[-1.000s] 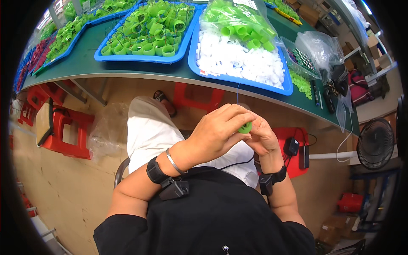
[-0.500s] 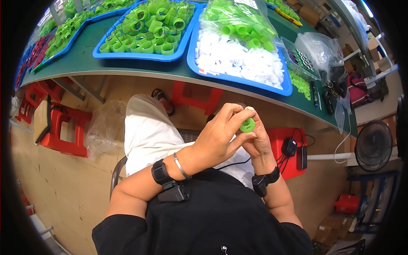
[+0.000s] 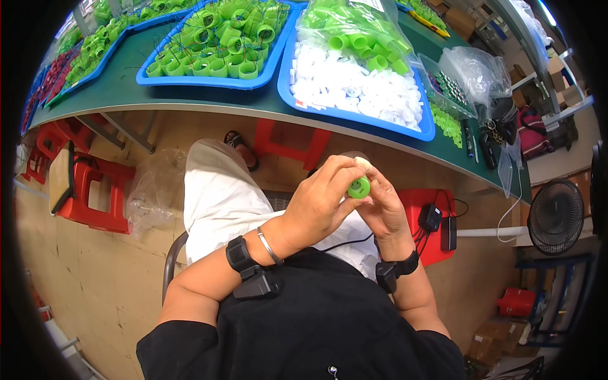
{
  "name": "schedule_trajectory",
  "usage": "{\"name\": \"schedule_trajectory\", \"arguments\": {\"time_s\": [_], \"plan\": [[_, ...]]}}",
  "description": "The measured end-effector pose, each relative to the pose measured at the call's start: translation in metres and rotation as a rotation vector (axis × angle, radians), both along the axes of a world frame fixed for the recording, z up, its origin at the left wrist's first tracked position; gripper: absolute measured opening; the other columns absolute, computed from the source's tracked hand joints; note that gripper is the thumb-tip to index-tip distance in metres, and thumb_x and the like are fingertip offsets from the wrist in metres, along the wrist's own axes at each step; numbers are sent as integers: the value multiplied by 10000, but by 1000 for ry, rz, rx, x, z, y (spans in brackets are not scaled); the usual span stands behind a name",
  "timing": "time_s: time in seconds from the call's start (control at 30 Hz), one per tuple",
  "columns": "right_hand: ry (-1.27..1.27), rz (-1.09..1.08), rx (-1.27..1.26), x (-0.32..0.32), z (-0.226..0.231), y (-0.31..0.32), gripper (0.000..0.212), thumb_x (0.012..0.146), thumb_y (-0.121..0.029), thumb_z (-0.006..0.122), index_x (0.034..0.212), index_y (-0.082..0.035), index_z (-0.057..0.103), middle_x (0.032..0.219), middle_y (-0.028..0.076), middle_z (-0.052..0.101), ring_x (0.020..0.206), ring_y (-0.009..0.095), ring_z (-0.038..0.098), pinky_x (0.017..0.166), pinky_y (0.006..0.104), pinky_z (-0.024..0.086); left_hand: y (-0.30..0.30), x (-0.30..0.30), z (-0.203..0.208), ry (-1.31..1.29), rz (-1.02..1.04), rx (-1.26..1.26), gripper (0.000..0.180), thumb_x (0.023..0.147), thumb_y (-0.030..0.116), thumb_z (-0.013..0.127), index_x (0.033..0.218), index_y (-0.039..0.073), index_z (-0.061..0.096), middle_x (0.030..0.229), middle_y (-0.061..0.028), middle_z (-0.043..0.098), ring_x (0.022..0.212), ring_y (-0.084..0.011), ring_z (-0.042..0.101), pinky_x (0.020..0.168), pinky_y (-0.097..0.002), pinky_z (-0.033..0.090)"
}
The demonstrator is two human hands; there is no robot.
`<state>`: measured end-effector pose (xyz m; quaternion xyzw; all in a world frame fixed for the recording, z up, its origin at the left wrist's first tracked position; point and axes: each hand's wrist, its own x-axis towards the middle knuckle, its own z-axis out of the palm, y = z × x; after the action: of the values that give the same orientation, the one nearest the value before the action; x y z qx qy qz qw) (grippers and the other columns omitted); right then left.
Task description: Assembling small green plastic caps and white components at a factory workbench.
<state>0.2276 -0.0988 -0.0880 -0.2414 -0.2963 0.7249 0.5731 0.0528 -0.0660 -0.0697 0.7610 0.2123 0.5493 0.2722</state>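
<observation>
Over my lap, I hold a small round green plastic piece (image 3: 359,188) between both hands. Its circular end faces up, with a dark marking or slot on it. My left hand (image 3: 318,201) pinches it from the left with thumb and fingers. From the other side, the closed fingers of my right hand (image 3: 389,210) grip the same piece. Something pale (image 3: 363,164) shows at the fingertips above it, too small to make out. The lower part of the green piece is hidden by my fingers.
A blue tray (image 3: 427,132) holds white parts and a bag of green tubes. Another blue tray (image 3: 190,82) carries green tubes with thin wires. Small green pieces (image 3: 448,126) and markers lie at the table's right. Red stools (image 3: 104,196) and a black fan (image 3: 556,215) stand around.
Both hands have shifted slightly left with the green piece. Its round end is tilted a little differently and shows more fully. The pale bit at my fingertips is more visible.
</observation>
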Motion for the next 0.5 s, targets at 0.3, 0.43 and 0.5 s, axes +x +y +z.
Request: {"name": "schedule_trajectory", "arguments": {"time_s": [0.3, 0.43, 0.5], "plan": [[21, 140, -28, 3, 11, -5, 446, 953, -88, 548, 1384, -29, 450, 1144, 68, 609, 564, 2, 474, 545, 146, 397, -2, 0, -8, 37, -7, -56, 415, 769, 85, 767, 1117, 23, 548, 1048, -157, 574, 856, -301, 627, 719, -350, 534], [183, 76, -196, -7, 10, -11, 450, 975, -54, 475, 1419, -66, 403, 1052, 68, 621, 412, -17, 282, 418, 133, 257, 1, 1, -15, 0, -61, -128, 391, 781, 75, 748, 1113, 18, 550, 997, -147, 593, 862, -306, 610, 728, -355, 513], [230, 84, -184, -6, 4, -9, 432, 986, -72, 461, 1415, -71, 409, 1027, 60, 626, 407, -11, 291, 418, 142, 265, 1, 2, -19, -12, -66, -141, 383, 785, 70, 740, 1113, 16, 549, 986, -144, 597, 865, -308, 605, 733, -359, 506]]}}
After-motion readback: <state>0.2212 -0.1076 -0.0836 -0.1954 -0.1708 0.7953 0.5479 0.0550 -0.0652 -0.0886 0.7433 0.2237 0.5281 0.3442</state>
